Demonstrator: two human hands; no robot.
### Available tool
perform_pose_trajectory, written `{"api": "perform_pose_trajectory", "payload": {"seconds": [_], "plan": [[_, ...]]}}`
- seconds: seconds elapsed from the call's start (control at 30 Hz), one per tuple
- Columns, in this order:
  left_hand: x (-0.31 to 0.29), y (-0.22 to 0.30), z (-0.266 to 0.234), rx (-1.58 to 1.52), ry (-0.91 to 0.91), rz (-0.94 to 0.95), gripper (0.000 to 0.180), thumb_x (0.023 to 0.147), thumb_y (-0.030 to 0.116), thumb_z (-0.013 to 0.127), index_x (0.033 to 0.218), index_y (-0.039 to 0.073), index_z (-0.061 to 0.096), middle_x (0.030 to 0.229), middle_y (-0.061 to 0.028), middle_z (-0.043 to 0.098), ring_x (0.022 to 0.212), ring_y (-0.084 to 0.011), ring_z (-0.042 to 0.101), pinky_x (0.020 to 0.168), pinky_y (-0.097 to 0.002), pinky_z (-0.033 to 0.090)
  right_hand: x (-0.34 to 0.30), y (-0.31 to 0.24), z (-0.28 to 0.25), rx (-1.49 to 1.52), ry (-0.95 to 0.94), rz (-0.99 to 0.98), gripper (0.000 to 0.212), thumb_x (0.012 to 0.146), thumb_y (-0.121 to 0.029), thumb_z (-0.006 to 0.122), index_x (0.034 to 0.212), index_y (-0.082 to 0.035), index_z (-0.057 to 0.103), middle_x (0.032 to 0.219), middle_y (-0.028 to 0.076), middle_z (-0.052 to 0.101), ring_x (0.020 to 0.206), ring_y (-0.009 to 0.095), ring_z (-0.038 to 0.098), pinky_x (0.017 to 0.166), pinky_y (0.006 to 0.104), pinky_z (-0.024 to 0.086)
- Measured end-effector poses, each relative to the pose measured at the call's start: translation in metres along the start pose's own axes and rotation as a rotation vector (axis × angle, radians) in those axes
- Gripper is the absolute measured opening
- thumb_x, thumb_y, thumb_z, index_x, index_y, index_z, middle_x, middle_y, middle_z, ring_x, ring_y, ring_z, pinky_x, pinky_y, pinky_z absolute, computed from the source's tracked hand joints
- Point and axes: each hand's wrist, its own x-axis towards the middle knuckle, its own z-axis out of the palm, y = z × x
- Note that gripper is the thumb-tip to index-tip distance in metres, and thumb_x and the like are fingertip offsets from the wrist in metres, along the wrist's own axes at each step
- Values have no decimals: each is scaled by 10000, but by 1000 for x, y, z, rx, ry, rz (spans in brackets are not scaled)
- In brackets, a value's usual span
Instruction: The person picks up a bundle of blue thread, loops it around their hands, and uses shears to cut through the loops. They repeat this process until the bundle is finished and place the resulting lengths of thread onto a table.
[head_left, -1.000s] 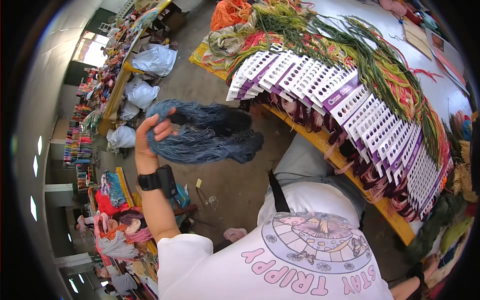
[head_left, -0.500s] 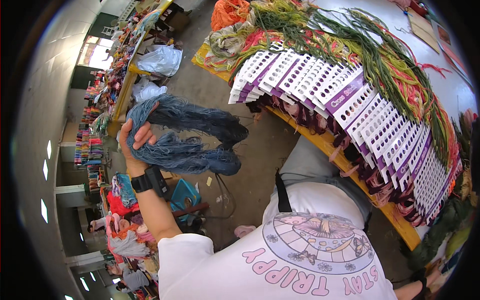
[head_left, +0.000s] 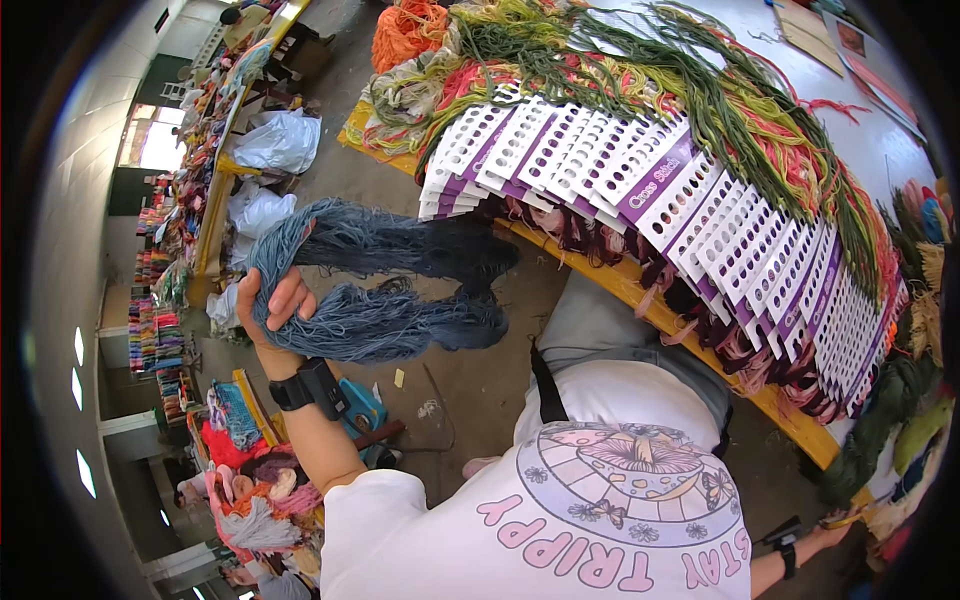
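My left hand (head_left: pixel 285 303) is closed around one end of a looped hank of blue thread (head_left: pixel 375 325). The hank stretches sideways in the air, its darker far end toward the yellow-edged table. A black strap with a small box sits on that wrist. Far to the lower right, my right hand (head_left: pixel 832 528) reaches to the table's edge, close to piles of thread. It is small and near the picture's rim, so what its fingers do is unclear. On the table (head_left: pixel 790 432) lies a fanned row of white and purple punched cards (head_left: pixel 640 185) with threads through their holes.
Green, yellow and red threads (head_left: pixel 690 110) drape over the cards, with an orange bundle (head_left: pixel 408 35) at the far corner. Dark green hanks (head_left: pixel 872 430) lie at right. White plastic bags (head_left: pixel 280 140) and a blue plastic container (head_left: pixel 362 405) stand to the left. Thread-laden tables line the hall.
The view has shifted, so the table and cards sit further left. My left hand still grips the blue hank. More of my right forearm and hand now shows at the lower right.
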Motion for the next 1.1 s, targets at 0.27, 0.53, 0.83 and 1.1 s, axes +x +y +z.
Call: {"api": "perform_pose_trajectory", "payload": {"seconds": [0.27, 0.53, 0.83, 1.1], "plan": [[10, 5, -6, -69, -55, 10, 576, 928, 311, 352, 1300, -108, 218, 634, -37, 492, 454, -86, 483, 634, -315, 453, -145, -141, 92, 403, -293, -484, 257, 865, -273, 467, 759, -53, 389, 634, 46, 370, 576, 153, 381, 548, 278, 327], [26, -21, -4, 223, 134, -314, 425, 902, 338, 417, 1082, -41, 484, 656, -56, 523, 472, -104, 471, 651, -341, 498, -370, -228, 270, 529, -1685, 11, 678, 708, -495, 639, 1156, -38, 415, 853, 54, 478, 664, 126, 475, 586, 294, 416], [35, -46, -20, 165, 188, -409, 221, 868, 214, 494, 903, -2, 525, 702, -55, 543, 545, -106, 502, 672, -342, 506, -526, -159, 356, -60, -2689, 725, 479, 862, -418, 511, 1177, -74, 402, 874, 14, 511, 711, 64, 477, 641, 234, 447], [54, -60, -6, 425, 162, -580, 186, 794, 161, 573, 878, 4, 521, 642, -46, 528, 501, -85, 500, 619, -337, 531, -540, -140, 373, -233, -2585, 842, 531, 842, -488, 505, 1172, -82, 420, 831, -1, 486, 696, 58, 453, 630, 235, 436]]}}
